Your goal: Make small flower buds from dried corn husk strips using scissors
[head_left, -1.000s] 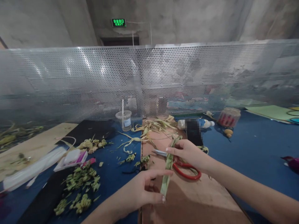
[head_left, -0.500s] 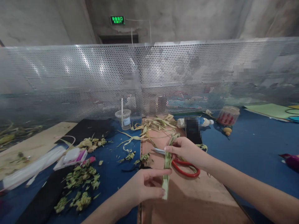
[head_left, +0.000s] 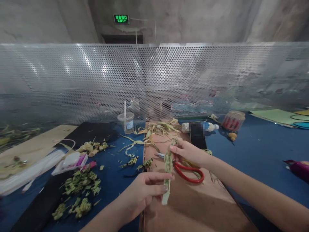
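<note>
A pale green braided strip (head_left: 168, 164), like plaited dried leaf, hangs between my two hands over the wooden board (head_left: 183, 206). My right hand (head_left: 187, 153) pinches its upper end. Lower down, my left hand (head_left: 151, 190) grips the strip between thumb and fingers, with a short flat tail showing below. Red-handled scissors (head_left: 189, 173) lie on the board just beneath my right hand, their blades pointing left and partly hidden behind the strip. Loose dried strips (head_left: 161, 129) are heaped at the board's far end.
Left on the blue table are knotted green pieces (head_left: 82, 183), a white-and-pink box (head_left: 72, 161) and a lidded cup with a straw (head_left: 126, 124). A bottle (head_left: 200, 126), a clear jar (head_left: 233, 121) and a purple object (head_left: 298, 169) are to the right. A perforated metal screen (head_left: 154, 77) stands behind.
The strip has turned in my hands, so its braided face now shows instead of a flatter one. Both hands keep hold of it and have shifted slightly left.
</note>
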Demonstrator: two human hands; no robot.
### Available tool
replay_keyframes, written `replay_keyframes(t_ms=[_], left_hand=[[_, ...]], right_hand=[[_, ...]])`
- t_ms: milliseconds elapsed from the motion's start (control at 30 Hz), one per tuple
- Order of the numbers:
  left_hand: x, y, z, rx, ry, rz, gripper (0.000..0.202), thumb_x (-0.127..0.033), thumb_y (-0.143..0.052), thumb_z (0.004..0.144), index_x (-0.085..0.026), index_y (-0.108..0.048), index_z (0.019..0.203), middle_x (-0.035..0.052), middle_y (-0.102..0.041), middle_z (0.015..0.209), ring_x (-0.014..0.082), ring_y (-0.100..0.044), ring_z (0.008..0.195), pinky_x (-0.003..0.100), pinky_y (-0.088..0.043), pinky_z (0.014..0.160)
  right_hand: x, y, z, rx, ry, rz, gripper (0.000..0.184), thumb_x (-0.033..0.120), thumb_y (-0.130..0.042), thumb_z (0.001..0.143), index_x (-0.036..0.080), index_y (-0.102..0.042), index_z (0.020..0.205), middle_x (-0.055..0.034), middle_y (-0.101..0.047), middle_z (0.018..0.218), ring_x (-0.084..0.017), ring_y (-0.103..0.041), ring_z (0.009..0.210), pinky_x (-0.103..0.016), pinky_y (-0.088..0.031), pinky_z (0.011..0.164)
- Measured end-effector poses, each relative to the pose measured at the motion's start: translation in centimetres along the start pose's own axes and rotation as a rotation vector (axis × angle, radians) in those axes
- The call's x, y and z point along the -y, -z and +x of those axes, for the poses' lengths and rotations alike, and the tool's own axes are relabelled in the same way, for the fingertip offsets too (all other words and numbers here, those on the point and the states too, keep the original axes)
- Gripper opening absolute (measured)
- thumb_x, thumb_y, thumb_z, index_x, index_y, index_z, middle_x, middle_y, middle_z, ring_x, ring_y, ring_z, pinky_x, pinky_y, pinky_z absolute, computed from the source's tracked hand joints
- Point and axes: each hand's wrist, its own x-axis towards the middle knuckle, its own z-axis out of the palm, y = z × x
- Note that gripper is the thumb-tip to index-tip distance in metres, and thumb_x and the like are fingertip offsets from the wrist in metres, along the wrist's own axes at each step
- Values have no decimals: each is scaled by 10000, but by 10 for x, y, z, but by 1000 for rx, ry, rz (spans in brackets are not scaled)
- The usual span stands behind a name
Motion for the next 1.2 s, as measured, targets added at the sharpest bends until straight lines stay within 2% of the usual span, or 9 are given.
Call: replay_keyframes(t_ms=[100,200,300,533,700,833,933,1100,1200], left_hand=[[-5,2,0,-51,-52,-75,295,-167,-705,649,-147,-690,943,40,-619,764,70,-516,653,182,-399,642],[-10,5,1,-110,-94,-113,306,-168,-709,649,-171,-685,953,49,-629,843,81,-535,682,203,-410,670],[-13,8,4,-157,-163,-126,328,-161,-727,622,-179,-683,947,48,-631,866,78,-526,644,206,-408,622],[-16,8,6,-198,-202,-81,327,-165,-719,624,-153,-675,949,65,-633,866,91,-531,640,218,-408,613],[-16,10,6,-168,-197,-65,339,-169,-715,632,-144,-670,967,49,-616,802,77,-508,616,204,-390,593],[-17,12,5,-167,-231,-32,340,-177,-711,637,-152,-670,974,48,-617,817,58,-474,592,187,-366,553],[-18,13,5,-218,-259,18,360,-193,-711,634,-161,-666,990,48,-624,810,76,-488,616,200,-383,572],[-20,19,5,-361,-391,170,402,-259,-681,663,-170,-640,1054,58,-654,832,120,-535,676,242,-429,657],[-22,21,3,-432,-456,204,410,-284,-667,670,-183,-636,1067,42,-666,813,124,-545,680,245,-440,680]], right_hand=[[-14,20,1,17,41,-401,343,485,-568,717,156,-584,811,-49,-607,765,-147,-539,629,-253,-412,571],[-21,29,-5,105,16,-807,404,452,-679,583,137,-600,823,-86,-603,795,-220,-547,710,-302,-408,626],[-22,26,-11,158,-7,-957,478,496,-670,568,116,-599,850,-125,-582,879,-277,-528,811,-343,-406,687],[-26,20,-13,167,-18,-932,401,395,-643,574,139,-555,870,-104,-546,908,-256,-510,831,-316,-398,679],[-26,9,-14,41,-105,-1003,353,324,-608,548,141,-527,839,-99,-554,889,-240,-520,771,-329,-380,665],[-26,4,-13,-6,-144,-1046,387,248,-581,535,100,-537,890,-150,-540,941,-268,-519,836,-324,-387,668],[-28,5,-13,-35,-113,-1039,394,252,-576,543,86,-541,898,-167,-546,933,-279,-524,850,-328,-396,684],[-30,9,-14,-66,-198,-823,469,294,-548,607,118,-454,1031,-86,-589,731,-212,-559,607,-286,-383,519],[-30,15,-11,-171,-118,-769,431,253,-556,610,128,-441,1006,-109,-600,805,-222,-571,702,-298,-412,598]])
